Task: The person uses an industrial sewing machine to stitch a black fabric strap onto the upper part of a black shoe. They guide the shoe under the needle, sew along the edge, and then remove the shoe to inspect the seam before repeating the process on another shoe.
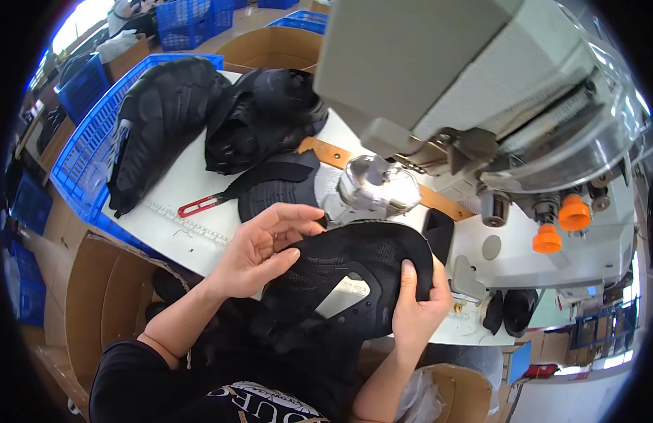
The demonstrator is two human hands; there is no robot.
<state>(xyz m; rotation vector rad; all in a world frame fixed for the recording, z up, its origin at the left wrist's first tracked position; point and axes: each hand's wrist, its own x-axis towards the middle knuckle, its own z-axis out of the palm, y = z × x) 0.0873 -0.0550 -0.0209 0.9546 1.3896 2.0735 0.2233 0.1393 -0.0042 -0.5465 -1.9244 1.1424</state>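
Note:
A black shoe upper [383,257] with a cut-out opening is held up in front of my body, beside the sewing machine's post [376,185]. My right hand [419,303] grips its right edge, thumb on the near face and fingers behind. By its upper left edge is my left hand [259,250], its fingers apart and curved. The left thumb tip overlaps the upper's edge; whether it presses on it I cannot tell. Just beyond, a black ribbed piece [281,197] lies on the white table [175,236], next to a red-handled tool [199,205].
Stacked black uppers [168,116] lie at the table's left, against a blue crate [83,169]. The sewing machine head [439,63] overhangs from the right, with orange knobs [547,240]. Cardboard boxes [101,296] stand below the table's left edge. Black pieces [518,310] sit at right.

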